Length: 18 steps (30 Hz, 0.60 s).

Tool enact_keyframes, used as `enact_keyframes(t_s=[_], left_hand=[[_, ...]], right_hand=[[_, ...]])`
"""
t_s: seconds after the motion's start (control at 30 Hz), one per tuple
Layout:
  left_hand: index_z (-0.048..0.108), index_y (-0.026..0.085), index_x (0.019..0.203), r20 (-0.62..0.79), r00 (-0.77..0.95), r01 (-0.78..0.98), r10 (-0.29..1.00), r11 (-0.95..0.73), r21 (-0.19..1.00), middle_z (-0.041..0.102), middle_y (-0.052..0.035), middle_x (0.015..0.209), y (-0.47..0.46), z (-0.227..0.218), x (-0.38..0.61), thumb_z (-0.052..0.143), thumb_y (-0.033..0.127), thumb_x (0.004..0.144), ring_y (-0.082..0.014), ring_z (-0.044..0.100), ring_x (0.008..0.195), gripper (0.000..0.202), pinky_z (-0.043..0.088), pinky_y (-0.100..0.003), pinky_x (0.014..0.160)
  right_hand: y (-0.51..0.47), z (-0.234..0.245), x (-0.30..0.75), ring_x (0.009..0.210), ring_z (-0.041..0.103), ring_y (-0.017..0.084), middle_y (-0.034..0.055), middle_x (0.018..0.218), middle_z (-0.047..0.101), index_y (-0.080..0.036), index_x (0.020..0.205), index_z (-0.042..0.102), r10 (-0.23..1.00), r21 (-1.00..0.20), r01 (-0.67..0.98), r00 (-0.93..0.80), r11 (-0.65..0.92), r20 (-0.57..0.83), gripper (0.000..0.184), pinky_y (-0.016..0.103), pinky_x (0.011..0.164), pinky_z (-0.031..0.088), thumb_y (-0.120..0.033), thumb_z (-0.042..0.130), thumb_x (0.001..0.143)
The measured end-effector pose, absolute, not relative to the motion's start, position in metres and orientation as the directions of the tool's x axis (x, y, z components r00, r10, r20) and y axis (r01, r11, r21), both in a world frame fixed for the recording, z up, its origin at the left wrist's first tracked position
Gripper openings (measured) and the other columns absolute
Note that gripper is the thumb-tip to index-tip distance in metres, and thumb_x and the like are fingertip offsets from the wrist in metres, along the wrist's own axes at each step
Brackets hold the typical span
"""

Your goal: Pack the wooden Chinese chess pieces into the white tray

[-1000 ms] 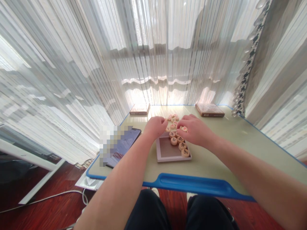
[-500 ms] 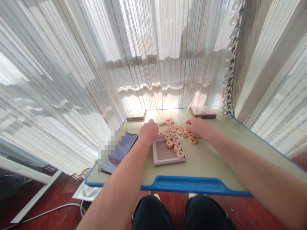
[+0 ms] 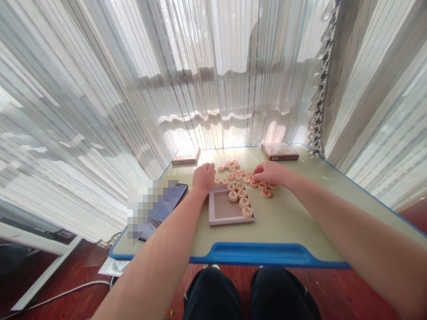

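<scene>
- My left hand [image 3: 204, 178] curls beside the far left corner of the shallow tray [image 3: 224, 208]; I can't tell whether its fingers grip anything.
- My right hand [image 3: 268, 172] bends its fingertips down to the red-marked pieces [image 3: 266, 194]; whether they pinch one, I can't tell.
- Those pieces lie loose on the table [image 3: 293, 213], beyond the tray and to its right.
- In the tray, six black-marked pieces [image 3: 242, 194] sit toward the far and right sides.

Tan discs [image 3: 247, 212] bear red or black characters. The table [image 3: 283, 226] is pale green, blue-edged; the curtain [image 3: 213, 53], whitish and striped.
</scene>
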State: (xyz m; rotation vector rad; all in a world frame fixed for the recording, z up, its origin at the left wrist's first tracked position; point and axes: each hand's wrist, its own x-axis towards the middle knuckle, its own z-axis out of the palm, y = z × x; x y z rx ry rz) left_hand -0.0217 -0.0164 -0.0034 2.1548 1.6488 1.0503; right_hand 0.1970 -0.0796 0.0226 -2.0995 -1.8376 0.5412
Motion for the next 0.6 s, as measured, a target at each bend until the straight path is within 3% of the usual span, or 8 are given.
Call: enact_keyframes(t_s=[0.1, 0.2, 0.33, 0.43, 0.6], left_hand=[[0.052, 0.019, 0.057, 0.404, 0.109, 0.708, 0.908, -0.356, 0.609, 0.057, -0.0013, 0.056, -0.014, -0.004, -0.022, 0.031, 0.037, 0.084, -0.0152, 0.052, 0.059, 0.039, 0.033, -0.026, 0.055], [0.052, 0.019, 0.056, 0.408, 0.128, 0.680, 0.904, -0.380, 0.628, 0.055, -0.0005, 0.054, -0.014, -0.003, -0.022, 0.031, 0.038, 0.084, -0.0146, 0.051, 0.058, 0.039, 0.033, -0.026, 0.055], [0.053, 0.019, 0.059, 0.440, 0.161, 0.700, 0.883, -0.416, 0.580, 0.055, -0.0008, 0.056, -0.020, 0.002, -0.020, 0.030, 0.040, 0.085, -0.0148, 0.051, 0.059, 0.040, 0.033, -0.026, 0.056], [0.053, 0.020, 0.060, 0.469, 0.200, 0.732, 0.860, -0.450, 0.512, 0.054, -0.0013, 0.056, -0.025, 0.004, -0.019, 0.028, 0.041, 0.086, -0.0154, 0.050, 0.059, 0.041, 0.032, -0.026, 0.056], [0.053, 0.020, 0.061, 0.503, 0.182, 0.737, 0.845, -0.456, 0.500, 0.057, -0.0023, 0.059, -0.028, 0.006, -0.021, 0.026, 0.040, 0.088, -0.0152, 0.051, 0.060, 0.043, 0.032, -0.026, 0.057]], right_hand=[[-0.079, 0.021, 0.198, 0.067, 0.062, 0.017, 0.0053, 0.085, 0.070, -0.016, 0.087, 0.069, 0.992, -0.450, 0.885, 0.116, -0.121, -0.040, 0.025, 0.022, 0.051, 0.041, -0.025, 0.060, 0.065], [-0.078, 0.018, 0.200, 0.078, 0.062, 0.017, 0.0040, 0.091, 0.070, -0.017, 0.090, 0.067, 0.990, -0.393, 0.917, 0.108, -0.065, 0.088, 0.026, 0.023, 0.061, 0.043, -0.023, 0.058, 0.067], [-0.076, 0.013, 0.202, 0.087, 0.062, 0.018, 0.0018, 0.098, 0.070, -0.021, 0.098, 0.066, 0.984, -0.308, 0.951, 0.029, 0.027, 0.176, 0.030, 0.025, 0.069, 0.043, -0.023, 0.052, 0.071], [-0.074, 0.010, 0.205, 0.089, 0.061, 0.021, 0.0034, 0.102, 0.069, -0.022, 0.103, 0.065, 0.983, -0.235, 0.971, 0.072, -0.031, 0.168, 0.036, 0.027, 0.066, 0.042, -0.027, 0.053, 0.070], [-0.071, 0.010, 0.207, 0.083, 0.061, 0.021, 0.0046, 0.090, 0.070, -0.022, 0.089, 0.068, 0.987, -0.204, 0.975, 0.109, -0.084, 0.116, 0.027, 0.027, 0.060, 0.039, -0.032, 0.054, 0.068]])
